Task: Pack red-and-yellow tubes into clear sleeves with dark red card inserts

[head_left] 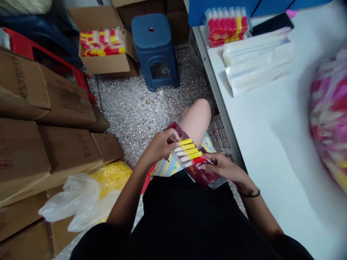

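Over my lap, both hands hold a dark red plastic packet (205, 175) with a see-through part. Several yellow tubes (187, 147) with white tips lie side by side in that part, with a red one (197, 161) at the right end of the row. My left hand (160, 146) pinches the packet's upper left edge, thumb beside the tubes. Closed on its right side is my right hand (227, 168), fingers near the red tube. Whether the tubes are fully inside the packet is hard to tell.
To the right stands a white table (265, 159) with a stack of clear bags (257, 59) and a pack of tubes (227, 25). A blue stool (151, 34) and an open carton (108, 65) are ahead. Stacked boxes (65, 148) and a yellow-filled bag (114, 177) line the left.
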Motion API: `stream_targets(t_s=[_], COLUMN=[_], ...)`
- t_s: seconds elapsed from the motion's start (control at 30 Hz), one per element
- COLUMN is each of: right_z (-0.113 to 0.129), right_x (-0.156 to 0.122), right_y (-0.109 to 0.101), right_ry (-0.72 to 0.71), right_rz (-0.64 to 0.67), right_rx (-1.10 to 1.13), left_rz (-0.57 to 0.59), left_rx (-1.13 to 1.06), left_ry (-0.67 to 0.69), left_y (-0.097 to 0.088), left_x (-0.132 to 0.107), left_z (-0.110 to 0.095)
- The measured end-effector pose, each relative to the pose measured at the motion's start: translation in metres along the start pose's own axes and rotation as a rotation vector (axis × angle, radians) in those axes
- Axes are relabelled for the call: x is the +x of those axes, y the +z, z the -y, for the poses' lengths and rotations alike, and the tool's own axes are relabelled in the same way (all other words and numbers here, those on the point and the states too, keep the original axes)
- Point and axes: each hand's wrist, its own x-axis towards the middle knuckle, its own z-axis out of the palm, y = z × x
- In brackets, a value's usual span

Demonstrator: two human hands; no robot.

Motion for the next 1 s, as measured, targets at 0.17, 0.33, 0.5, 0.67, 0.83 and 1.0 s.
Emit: stream_targets(t_s=[0.17,0.33,0.5,0.67,0.83,1.0], right_z=[-0.011,-0.023,-0.031,-0.033,-0.031,-0.022], right_x=[0.015,0.021,0.035,0.044,0.035,0.024], right_y=[0.006,0.009,0.031,0.051,0.048,0.028], right_ry=[-0.036,-0.114,-0.102,-0.086,-0.143,-0.157], right_rz=[-0.073,-0.179,-0.37,-0.519,-0.456,-0.209], right_rx=[0.074,0.136,0.3,0.411,0.302,0.036], left_rz=[0.076,0.06,-0.068,-0.238,-0.304,-0.217], left_rx=[0.086,0.136,0.161,0.33,0.399,0.143], left_ry=[0.157,0.214,0.123,0.106,0.145,0.203], left_y=[-0.002,0.003,0.011,0.018,0.019,0.028], left_x=[0.031,0.048,0.049,0.039,0.03,0.034], left_z=[-0.009,-0.013,-0.015,-0.009,0.004,0.012])
